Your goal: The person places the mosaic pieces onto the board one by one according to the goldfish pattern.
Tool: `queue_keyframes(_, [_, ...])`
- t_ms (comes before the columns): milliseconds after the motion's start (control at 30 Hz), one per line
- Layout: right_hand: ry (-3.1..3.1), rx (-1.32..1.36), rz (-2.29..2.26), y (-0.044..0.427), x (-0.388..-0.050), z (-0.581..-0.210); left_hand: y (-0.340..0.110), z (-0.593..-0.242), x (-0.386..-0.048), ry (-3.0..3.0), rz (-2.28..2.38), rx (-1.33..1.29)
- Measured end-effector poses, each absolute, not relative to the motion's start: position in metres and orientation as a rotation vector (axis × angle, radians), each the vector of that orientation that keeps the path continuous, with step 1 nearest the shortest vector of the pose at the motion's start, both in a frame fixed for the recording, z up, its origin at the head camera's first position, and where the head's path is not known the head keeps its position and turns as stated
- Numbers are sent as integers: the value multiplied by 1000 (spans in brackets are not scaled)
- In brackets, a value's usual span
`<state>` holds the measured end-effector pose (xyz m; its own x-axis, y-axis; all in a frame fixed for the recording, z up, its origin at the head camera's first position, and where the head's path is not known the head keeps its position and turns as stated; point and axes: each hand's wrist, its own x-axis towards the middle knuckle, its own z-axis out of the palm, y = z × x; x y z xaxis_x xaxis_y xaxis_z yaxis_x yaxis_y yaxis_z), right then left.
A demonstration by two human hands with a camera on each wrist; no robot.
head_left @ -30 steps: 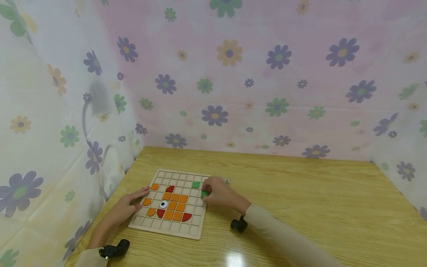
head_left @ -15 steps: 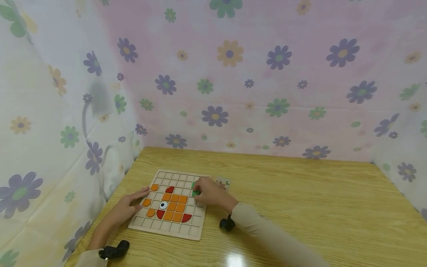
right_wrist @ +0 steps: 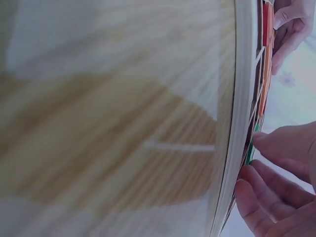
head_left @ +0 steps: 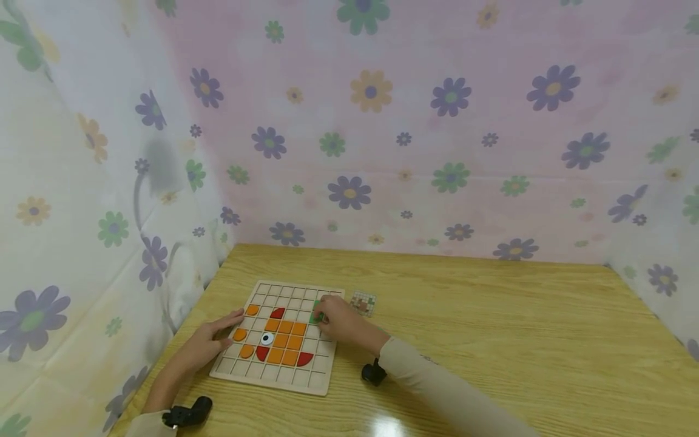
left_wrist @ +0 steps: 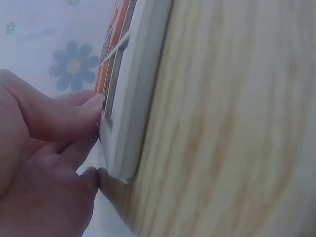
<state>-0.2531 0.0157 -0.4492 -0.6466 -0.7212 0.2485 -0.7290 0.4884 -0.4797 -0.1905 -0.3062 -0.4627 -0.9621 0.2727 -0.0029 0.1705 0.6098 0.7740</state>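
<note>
In the head view a square wooden grid board (head_left: 263, 379) lies on the table, holding orange squares (head_left: 281, 341), red quarter-round pieces (head_left: 304, 360), orange discs (head_left: 240, 335) and a white eye disc (head_left: 267, 338). My right hand (head_left: 341, 321) is over the board's right side, thumb and fingertips pinching a green square tile (right_wrist: 250, 153) low in the grid. Another green tile (head_left: 317, 303) shows just beyond those fingers, partly covered. My left hand (head_left: 203, 344) rests along the board's left edge, fingers stretched out and thumb touching the rim, as the left wrist view also shows.
A small pattern card (head_left: 363, 303) printed with a grid lies right of the board, partly behind the right hand. Flowered cloth (head_left: 404, 182) surrounds the wooden table (head_left: 491, 340) at the back and sides. Each wrist wears a black camera (head_left: 187, 413).
My right hand has moved left with the green tile, from the board's right edge to beside the other green tile. The left hand stays at the board's left edge.
</note>
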Motion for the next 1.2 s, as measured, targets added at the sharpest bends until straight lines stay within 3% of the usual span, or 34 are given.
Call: queue_keyframes(1200, [-2834, 1193, 719, 142, -232, -447, -307, -467, -192, 2735, 1247, 400])
